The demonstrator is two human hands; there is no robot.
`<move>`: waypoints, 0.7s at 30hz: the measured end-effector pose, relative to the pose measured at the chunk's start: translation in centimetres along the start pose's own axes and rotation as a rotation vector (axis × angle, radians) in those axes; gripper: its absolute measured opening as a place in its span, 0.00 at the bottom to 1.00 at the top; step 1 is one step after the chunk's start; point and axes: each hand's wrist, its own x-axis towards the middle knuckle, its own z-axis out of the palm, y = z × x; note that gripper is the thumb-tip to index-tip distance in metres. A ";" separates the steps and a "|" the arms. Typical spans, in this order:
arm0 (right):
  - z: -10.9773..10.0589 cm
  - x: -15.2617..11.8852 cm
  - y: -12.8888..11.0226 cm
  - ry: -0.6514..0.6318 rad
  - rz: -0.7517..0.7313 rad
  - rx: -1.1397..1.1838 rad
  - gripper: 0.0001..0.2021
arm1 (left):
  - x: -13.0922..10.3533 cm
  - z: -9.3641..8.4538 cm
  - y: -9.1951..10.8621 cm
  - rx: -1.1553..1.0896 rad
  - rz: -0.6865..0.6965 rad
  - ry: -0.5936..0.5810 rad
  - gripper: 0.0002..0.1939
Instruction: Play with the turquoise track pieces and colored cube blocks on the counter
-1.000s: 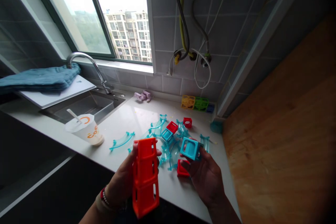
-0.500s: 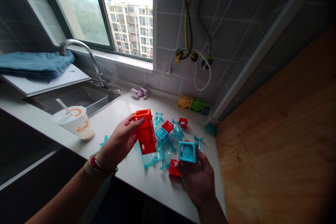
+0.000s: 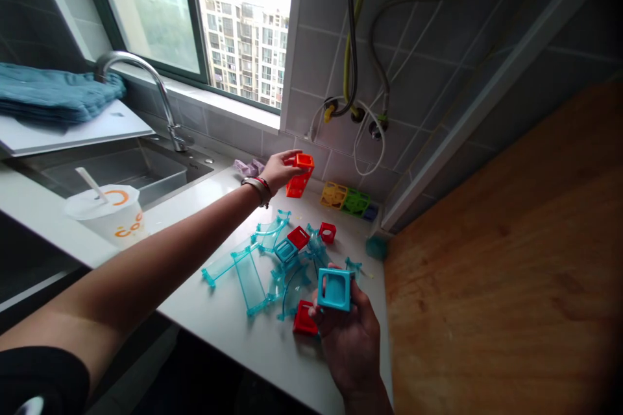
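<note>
My left hand [image 3: 281, 170] is stretched out toward the back of the counter, its fingers closed on an orange-red stack of hollow blocks [image 3: 298, 185]. The stack stands nearly upright, just left of the yellow blocks [image 3: 333, 195]; whether its base touches the counter I cannot tell. Closer to me, my right hand [image 3: 349, 343] grips a blue hollow cube block [image 3: 335, 289] with its open face up. Beside that hand lies a red block [image 3: 305, 318]. Clear teal track pieces [image 3: 250, 279] spread over the counter, with another red block [image 3: 328, 232] and a second blue block [image 3: 286, 250] among them.
Green blocks [image 3: 357, 203] adjoin the yellow ones along the tiled wall. A lidded cup with a straw [image 3: 109, 207] stands at the left, by the sink [image 3: 160, 175] and faucet [image 3: 168, 104]. A purple cloth [image 3: 247, 167] lies at the back. A wooden panel [image 3: 487, 285] bounds the right.
My left hand has carried the red stack away from me to the back of the counter. My right hand still holds the blue block. The view has shifted a little.
</note>
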 end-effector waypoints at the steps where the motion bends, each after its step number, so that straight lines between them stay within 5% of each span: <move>1: 0.0 0.0 0.0 -0.001 0.011 0.011 0.15 | 1.1 0.4 -0.9 0.007 -0.020 -0.004 0.41; 9: -0.3 0.1 0.2 0.010 0.045 0.059 0.15 | 7.4 1.8 -7.2 0.018 -0.057 0.011 0.42; 21: -1.6 1.0 0.2 0.010 0.042 0.110 0.18 | 12.3 1.9 -12.3 0.076 -0.139 -0.097 0.42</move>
